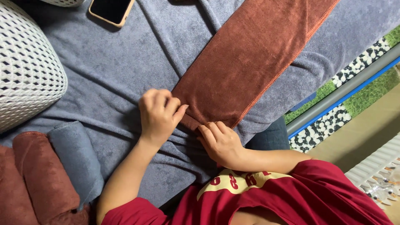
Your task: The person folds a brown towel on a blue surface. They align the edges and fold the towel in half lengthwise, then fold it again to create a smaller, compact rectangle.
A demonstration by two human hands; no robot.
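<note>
A long folded rust-brown towel (246, 58) lies diagonally on a grey-blue cloth (125, 62) that covers the surface. My left hand (158, 114) pinches the towel's near corner with fingers curled. Just beside it, my right hand (218, 141) presses and grips the same near end of the towel, at its lower edge. Both hands touch the towel's short end, which looks slightly turned over.
Rolled towels sit at the lower left: a rust-brown one (41, 179) and a grey-blue one (77, 162). A white lattice basket (25, 71) stands at the left. A phone (110, 10) lies at the top. The surface's edge runs at the right, with a metal rail (346, 87).
</note>
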